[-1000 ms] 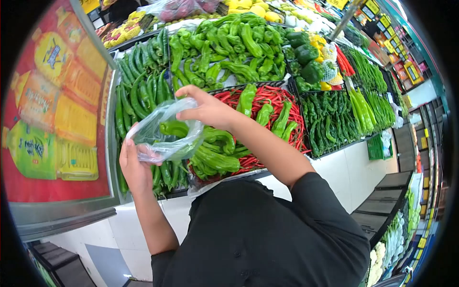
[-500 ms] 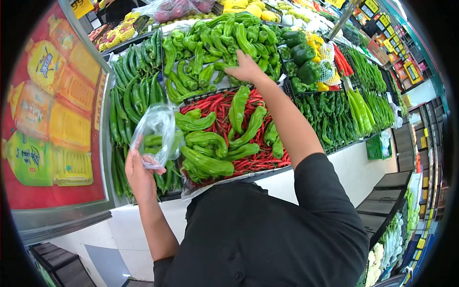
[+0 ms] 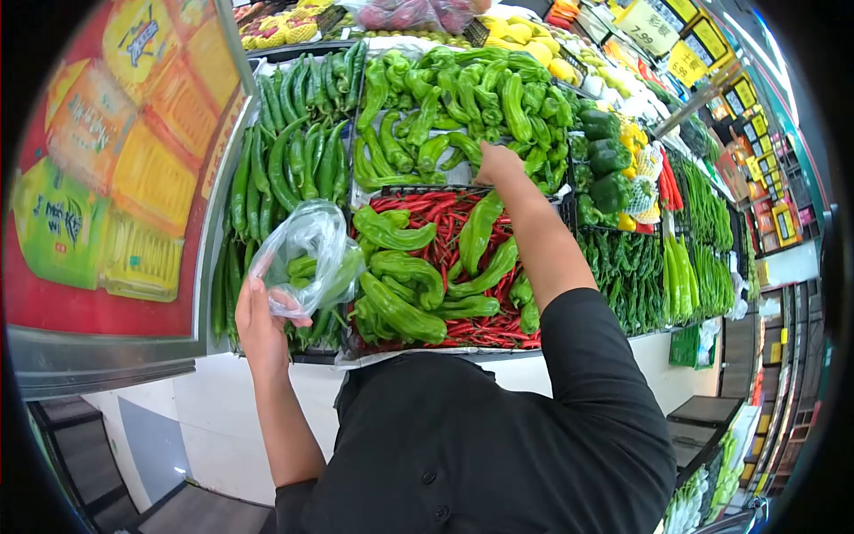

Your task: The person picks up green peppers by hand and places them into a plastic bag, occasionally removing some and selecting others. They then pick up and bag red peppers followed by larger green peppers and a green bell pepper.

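In the head view my left hand (image 3: 264, 319) grips a clear plastic bag (image 3: 311, 233) near its side, the bag's mouth gaping. Green shapes that look like peppers show through the plastic. My right hand (image 3: 501, 167) reaches into the tray of light green peppers (image 3: 445, 80), its fingers closed at the end of a green pepper (image 3: 464, 145); the fingertips are partly hidden. Below that hand, several large green peppers (image 3: 405, 307) lie on top of red chili peppers (image 3: 454, 233).
Long dark green peppers (image 3: 302, 165) fill the tray at left, beside a poster of oil bottles (image 3: 107, 160). Green bell peppers (image 3: 610, 158) and thin green chilies (image 3: 614, 271) lie at right. A metal post (image 3: 698, 100) and price signs (image 3: 649, 25) stand beyond.
My right hand has drawn back toward me, and its fingers have closed at a green pepper. The left hand still holds the bag. The whole view has shifted, with the stall appearing farther right.
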Demonstrator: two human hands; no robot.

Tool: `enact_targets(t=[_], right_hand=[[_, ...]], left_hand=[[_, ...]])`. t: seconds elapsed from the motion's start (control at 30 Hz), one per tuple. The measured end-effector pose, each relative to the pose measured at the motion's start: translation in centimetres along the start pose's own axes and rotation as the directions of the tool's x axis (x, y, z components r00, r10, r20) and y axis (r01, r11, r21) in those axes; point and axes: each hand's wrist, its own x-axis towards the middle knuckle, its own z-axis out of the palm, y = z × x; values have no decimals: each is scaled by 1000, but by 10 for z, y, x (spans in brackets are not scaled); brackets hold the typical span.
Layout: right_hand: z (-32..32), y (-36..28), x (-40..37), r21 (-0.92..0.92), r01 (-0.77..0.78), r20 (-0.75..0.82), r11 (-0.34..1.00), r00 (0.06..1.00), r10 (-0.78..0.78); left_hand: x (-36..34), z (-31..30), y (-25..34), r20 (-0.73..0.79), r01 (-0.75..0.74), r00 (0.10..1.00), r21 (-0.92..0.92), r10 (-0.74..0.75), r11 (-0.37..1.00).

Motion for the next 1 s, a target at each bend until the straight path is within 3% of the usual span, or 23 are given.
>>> enact_targets(t=[0.17, 0.4, 0.53, 0.63, 0.77, 0.97, 1.0], right_hand=[[13, 19, 26, -64, 55, -57, 996, 997, -59], [5, 27, 7, 146, 44, -168, 988, 986, -19], [2, 46, 6, 285, 99, -308, 953, 951, -7], [-12, 56, -11, 524, 110, -212, 845, 977, 5], [-2, 60, -19, 556, 168, -363, 814, 930, 56], [17, 76, 19, 771, 132, -295, 623, 941, 166], [13, 69, 11, 758, 100, -288, 644, 938, 194]], left_hand=[[3, -8, -1, 43, 4, 999, -3, -3, 1000], [16, -10, 9, 107, -35, 994, -11, 36, 999], [26, -2, 25, 153, -89, 984, 16, 85, 996], [35, -3, 27, 215, -95, 973, 44, 83, 994], [48, -3, 24, 275, -83, 960, 70, 61, 994], [60, 1, 23, 305, -59, 952, 64, 37, 996], [61, 1, 24, 301, -59, 953, 74, 34, 996]])
